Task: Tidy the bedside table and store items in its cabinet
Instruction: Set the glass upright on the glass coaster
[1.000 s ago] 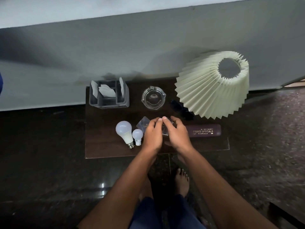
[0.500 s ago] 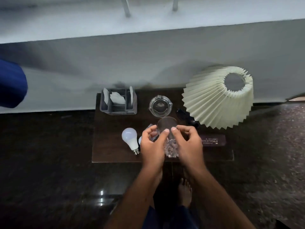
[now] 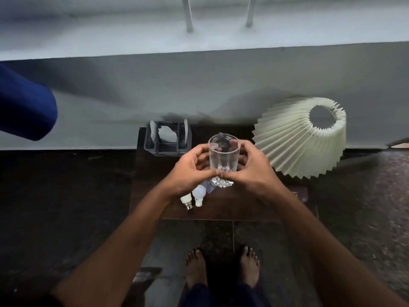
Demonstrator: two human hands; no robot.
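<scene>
A clear drinking glass (image 3: 224,159) with a cut base is held upright above the dark wooden bedside table (image 3: 221,211). My left hand (image 3: 190,170) grips its left side and my right hand (image 3: 252,171) grips its right side, thumbs meeting in front. Under my left wrist lie two white light bulbs (image 3: 194,197), partly hidden. A grey organiser (image 3: 166,138) with white papers stands at the back left of the table. A dark spectacle case (image 3: 299,194) shows past my right wrist. The cabinet below the table is out of sight.
A pleated cream lampshade (image 3: 305,138) lies tilted at the table's back right. A grey wall runs behind the table. Blue fabric (image 3: 24,105) hangs at the far left. My bare feet (image 3: 221,267) stand on the dark stone floor in front.
Both hands have lifted the glass off the table and turned it upright, higher and farther back. The glass jar behind is now hidden by it.
</scene>
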